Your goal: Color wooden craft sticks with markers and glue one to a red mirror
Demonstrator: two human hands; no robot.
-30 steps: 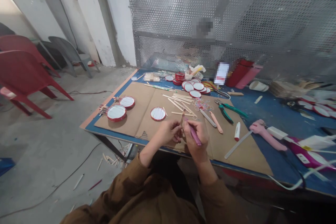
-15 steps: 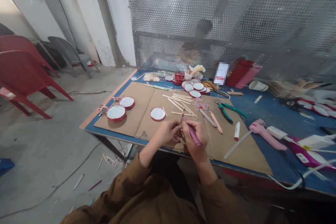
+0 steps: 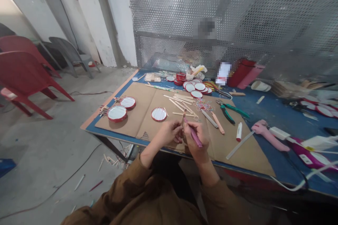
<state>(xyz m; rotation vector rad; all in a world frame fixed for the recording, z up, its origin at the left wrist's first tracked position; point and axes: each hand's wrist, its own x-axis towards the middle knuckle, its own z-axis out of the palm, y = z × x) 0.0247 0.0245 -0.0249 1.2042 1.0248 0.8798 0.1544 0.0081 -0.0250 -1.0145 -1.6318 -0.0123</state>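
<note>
My left hand (image 3: 170, 133) is closed round a small wooden stick (image 3: 184, 115) that stands up between my hands. My right hand (image 3: 197, 136) grips a purple pen-like tool (image 3: 194, 137), its tip against the stick. Both hands are over the front of a cardboard sheet (image 3: 142, 112). A white disc with a red rim (image 3: 159, 114) lies beyond my left hand. Loose wooden sticks (image 3: 179, 103) and small coloured rubber bands (image 3: 203, 104) lie beyond my hands. Two red-rimmed discs with sticks and strings (image 3: 117, 113) rest at the left.
Green-handled pliers (image 3: 227, 112), a white marker (image 3: 239, 132) and a pink glue gun (image 3: 269, 135) with its cable lie on the right. More red-rimmed discs (image 3: 196, 88) are piled at the back, before a perforated metal screen (image 3: 163, 14). Red chairs (image 3: 26, 74) stand at the left.
</note>
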